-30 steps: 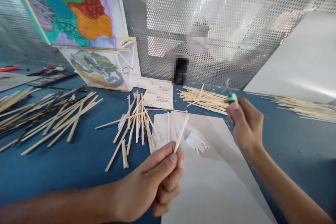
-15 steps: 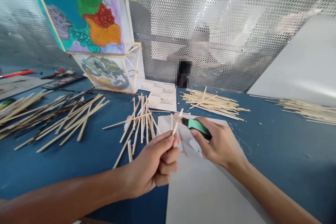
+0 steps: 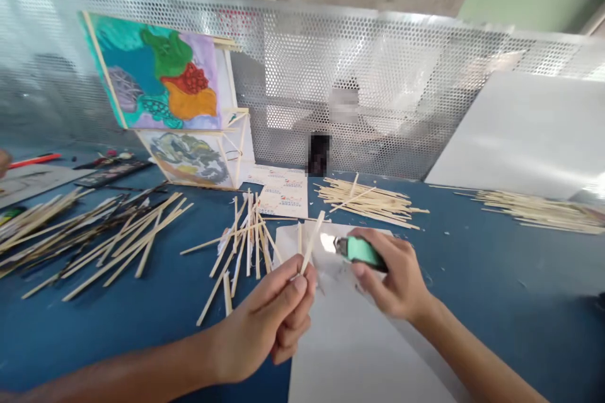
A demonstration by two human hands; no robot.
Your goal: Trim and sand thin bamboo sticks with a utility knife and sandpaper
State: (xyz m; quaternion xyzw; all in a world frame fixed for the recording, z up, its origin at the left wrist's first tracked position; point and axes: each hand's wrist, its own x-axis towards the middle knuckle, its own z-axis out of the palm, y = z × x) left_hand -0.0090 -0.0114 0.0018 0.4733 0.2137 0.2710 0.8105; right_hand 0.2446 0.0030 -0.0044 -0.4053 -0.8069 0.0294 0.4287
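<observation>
Pinched between the thumb and fingers of my left hand is a thin wooden stick, its free end pointing up and away. My right hand is wrapped round a green and black utility knife. The knife's blade catches bright light and points left at the stick, with a small gap between them. Below both hands lies a white sheet. Left of my left hand is a loose heap of wooden sticks; the lower part of the held stick is hidden in my fingers.
More sticks lie in piles at the back, right and left of the blue table. Painted panels lean on a perforated metal screen. A person's hand shows at the far left edge.
The knife has drawn back to the right, off the stick it was against. My left hand still grips the stick. The view has tilted up, showing the wall above the screen.
</observation>
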